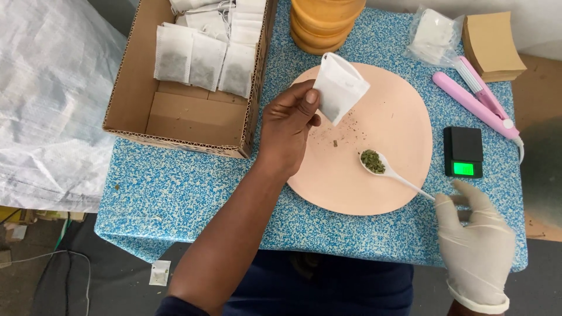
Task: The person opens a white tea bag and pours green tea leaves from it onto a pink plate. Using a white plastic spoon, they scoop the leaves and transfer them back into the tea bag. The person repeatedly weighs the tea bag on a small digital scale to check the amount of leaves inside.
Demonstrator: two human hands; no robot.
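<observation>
**Tea bag held open over the disc, spoon loaded beside it**

I watched from the head camera as the left hand [288,126] pinched 1 white tea bag [340,86] by its lower corner, grip clamped on the paper between thumb and fingertips. The bag was raised above the far-left part of the round pink disc [404,123], tilted with its mouth toward the spoon, which I judged kept any spill over the disc rather than over the tabletop [175,193]. A few dark crumbs already lay on the disc under the bag.

The right hand [475,234], in a pale glove, sat at the near-right edge of the tabletop. Its fingertips were together on the tip of the white spoon [387,168], whose bowl rested on the disc with a small heap of green dried leaf.

Just right of the disc stood a small black scale [463,151] with a lit green screen, close enough to read. The cardboard box [193,117] at the far-left corner held filled bags in a row, within the left hand's reach. A pink sealer [474,102] lay toward the far-right corner.
</observation>
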